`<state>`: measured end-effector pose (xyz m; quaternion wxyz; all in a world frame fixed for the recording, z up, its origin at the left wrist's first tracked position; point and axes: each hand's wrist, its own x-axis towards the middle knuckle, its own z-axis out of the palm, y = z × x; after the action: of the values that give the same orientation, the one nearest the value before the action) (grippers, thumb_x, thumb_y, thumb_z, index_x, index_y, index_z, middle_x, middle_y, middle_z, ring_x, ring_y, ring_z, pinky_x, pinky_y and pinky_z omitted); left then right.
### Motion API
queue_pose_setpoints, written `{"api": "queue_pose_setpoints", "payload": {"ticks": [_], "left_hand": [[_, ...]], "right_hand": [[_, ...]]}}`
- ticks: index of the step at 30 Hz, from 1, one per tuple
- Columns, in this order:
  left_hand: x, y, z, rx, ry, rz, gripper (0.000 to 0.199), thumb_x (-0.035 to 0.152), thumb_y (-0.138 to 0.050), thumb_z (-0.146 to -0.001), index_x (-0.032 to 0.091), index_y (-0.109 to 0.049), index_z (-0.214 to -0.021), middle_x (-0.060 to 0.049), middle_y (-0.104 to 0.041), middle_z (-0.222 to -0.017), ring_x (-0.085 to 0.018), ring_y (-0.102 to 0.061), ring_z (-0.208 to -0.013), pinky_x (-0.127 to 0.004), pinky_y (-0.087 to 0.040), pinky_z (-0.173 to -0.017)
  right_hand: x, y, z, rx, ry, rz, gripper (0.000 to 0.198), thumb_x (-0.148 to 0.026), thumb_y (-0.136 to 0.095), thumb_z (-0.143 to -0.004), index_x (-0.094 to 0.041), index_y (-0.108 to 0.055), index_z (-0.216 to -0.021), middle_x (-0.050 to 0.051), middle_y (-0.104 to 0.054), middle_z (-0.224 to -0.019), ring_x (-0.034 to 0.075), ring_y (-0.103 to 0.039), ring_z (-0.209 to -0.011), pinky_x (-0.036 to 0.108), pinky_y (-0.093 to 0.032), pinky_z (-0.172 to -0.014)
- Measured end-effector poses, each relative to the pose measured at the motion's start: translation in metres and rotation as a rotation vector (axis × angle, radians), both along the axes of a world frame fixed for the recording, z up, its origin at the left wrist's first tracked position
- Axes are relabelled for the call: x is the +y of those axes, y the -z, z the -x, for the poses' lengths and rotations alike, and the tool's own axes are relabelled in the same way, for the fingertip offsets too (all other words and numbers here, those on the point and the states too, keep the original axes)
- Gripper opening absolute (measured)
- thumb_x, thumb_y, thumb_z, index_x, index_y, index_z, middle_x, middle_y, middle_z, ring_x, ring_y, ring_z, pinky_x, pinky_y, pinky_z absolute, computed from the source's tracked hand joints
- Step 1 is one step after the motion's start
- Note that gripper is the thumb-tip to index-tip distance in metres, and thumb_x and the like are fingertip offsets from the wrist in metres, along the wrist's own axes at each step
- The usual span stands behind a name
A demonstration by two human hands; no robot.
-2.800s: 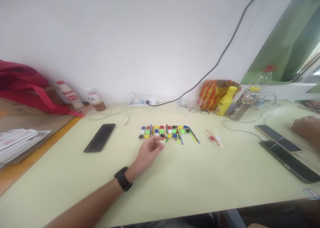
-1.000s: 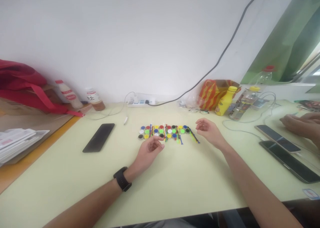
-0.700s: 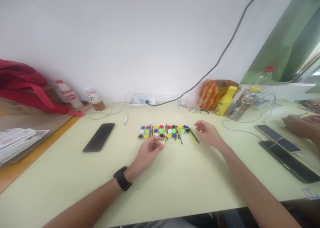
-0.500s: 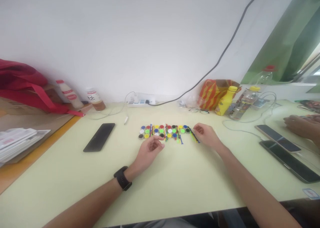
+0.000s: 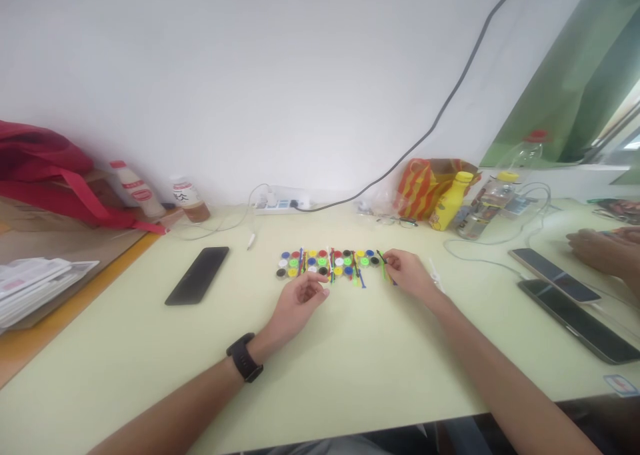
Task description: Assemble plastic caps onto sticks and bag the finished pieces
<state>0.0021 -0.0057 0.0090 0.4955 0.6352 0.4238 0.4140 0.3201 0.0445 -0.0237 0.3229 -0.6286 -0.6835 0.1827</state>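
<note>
Small round discs [image 5: 348,262] in several colours lie in rows on the pale table, with bundles of thin coloured sticks [image 5: 357,268] laid across them. My left hand [image 5: 299,300] rests just in front of the rows; its thumb and index finger are apart, and nothing shows in it. At the right end of the rows, my right hand [image 5: 404,271] has its fingertips pinched on some thin black, green and blue sticks [image 5: 384,263], partly hidden under the fingers. A few white sticks [image 5: 435,275] lie just beyond my right wrist.
A black phone [image 5: 198,275] lies to the left, and two more phones [image 5: 556,275] lie to the right. Bottles [image 5: 453,200], a striped bag [image 5: 416,187] and a power strip [image 5: 280,204] stand along the wall. Another person's hand [image 5: 603,248] is at the far right.
My right hand has shifted slightly and its fingers have closed over the end sticks, covering more of them. White sticks now show beside the right wrist. My left hand stays nearly still.
</note>
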Motion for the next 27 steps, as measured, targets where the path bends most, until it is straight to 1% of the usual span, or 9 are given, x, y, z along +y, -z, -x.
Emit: {"api": "queue_pose_setpoints", "payload": {"ticks": [5,9,11,13,15,17,19,23,27], "left_hand": [[-0.001,-0.002,0.001,0.006,0.006,0.007,0.026,0.039,-0.071,-0.088,0.019,-0.068,-0.105,-0.001,-0.063,-0.083,-0.016,-0.06,-0.079,-0.028,-0.049,-0.075],[-0.002,-0.001,0.001,0.011,0.008,0.013,0.026,0.039,-0.071,-0.088,0.019,-0.068,-0.104,-0.001,-0.063,-0.083,-0.015,-0.06,-0.079,-0.028,-0.048,-0.076],[-0.001,0.0,0.001,0.015,0.008,0.005,0.026,0.039,-0.071,-0.088,0.019,-0.068,-0.104,-0.001,-0.063,-0.083,-0.015,-0.059,-0.079,-0.027,-0.048,-0.075],[0.0,0.0,0.001,0.014,0.006,-0.003,0.026,0.039,-0.071,-0.088,0.019,-0.068,-0.104,-0.001,-0.063,-0.083,-0.015,-0.059,-0.079,-0.027,-0.048,-0.075],[0.0,0.001,0.0,0.01,0.01,-0.006,0.026,0.039,-0.072,-0.088,0.019,-0.068,-0.103,-0.002,-0.063,-0.083,-0.016,-0.06,-0.079,-0.028,-0.048,-0.075],[0.0,0.001,0.0,0.006,0.014,-0.006,0.026,0.039,-0.072,-0.088,0.018,-0.068,-0.103,-0.002,-0.063,-0.082,-0.016,-0.06,-0.079,-0.028,-0.048,-0.075],[0.0,0.001,0.001,0.007,0.015,-0.004,0.026,0.039,-0.071,-0.088,0.018,-0.068,-0.104,-0.002,-0.063,-0.083,-0.016,-0.06,-0.079,-0.028,-0.048,-0.075],[0.0,0.001,0.001,0.01,0.008,0.0,0.026,0.038,-0.071,-0.087,0.018,-0.068,-0.104,-0.002,-0.064,-0.083,-0.016,-0.06,-0.08,-0.029,-0.048,-0.076],[0.0,0.001,0.0,0.015,0.011,-0.004,0.025,0.038,-0.071,-0.088,0.019,-0.068,-0.103,-0.002,-0.063,-0.082,-0.016,-0.06,-0.079,-0.028,-0.048,-0.075]], "right_hand": [[0.002,0.003,-0.002,0.028,0.028,-0.017,0.023,-0.016,-0.056,-0.077,-0.02,-0.073,-0.092,0.006,-0.074,-0.083,0.02,-0.066,-0.072,0.029,-0.049,-0.066],[0.002,-0.004,-0.004,0.075,0.07,-0.038,0.018,-0.021,-0.055,-0.081,-0.018,-0.071,-0.09,0.008,-0.074,-0.086,0.021,-0.068,-0.078,0.03,-0.051,-0.069],[0.001,-0.011,-0.004,0.172,0.094,-0.054,0.017,-0.026,-0.056,-0.084,-0.018,-0.07,-0.09,0.008,-0.074,-0.083,0.021,-0.068,-0.076,0.031,-0.053,-0.07],[-0.001,-0.02,-0.005,0.334,0.095,-0.064,0.018,-0.033,-0.062,-0.084,-0.018,-0.069,-0.09,0.007,-0.073,-0.081,0.021,-0.069,-0.075,0.032,-0.054,-0.07],[-0.004,-0.027,-0.004,0.481,0.087,-0.071,0.023,-0.038,-0.071,-0.079,-0.017,-0.069,-0.088,0.007,-0.074,-0.081,0.021,-0.07,-0.076,0.033,-0.055,-0.072],[-0.007,-0.031,-0.002,0.56,0.085,-0.072,0.026,-0.038,-0.079,-0.072,-0.017,-0.07,-0.084,0.008,-0.075,-0.082,0.022,-0.071,-0.079,0.033,-0.055,-0.073],[-0.009,-0.032,-0.001,0.553,0.094,-0.073,0.023,-0.036,-0.08,-0.069,-0.017,-0.07,-0.079,0.008,-0.075,-0.081,0.022,-0.071,-0.078,0.033,-0.055,-0.073],[-0.009,-0.028,0.001,0.439,0.086,-0.084,0.014,-0.03,-0.074,-0.071,-0.017,-0.071,-0.074,0.007,-0.075,-0.079,0.021,-0.071,-0.074,0.032,-0.056,-0.071],[-0.007,-0.025,0.002,0.386,0.069,-0.074,0.011,-0.028,-0.069,-0.072,-0.018,-0.07,-0.074,0.007,-0.076,-0.078,0.021,-0.071,-0.073,0.032,-0.057,-0.07]]}}
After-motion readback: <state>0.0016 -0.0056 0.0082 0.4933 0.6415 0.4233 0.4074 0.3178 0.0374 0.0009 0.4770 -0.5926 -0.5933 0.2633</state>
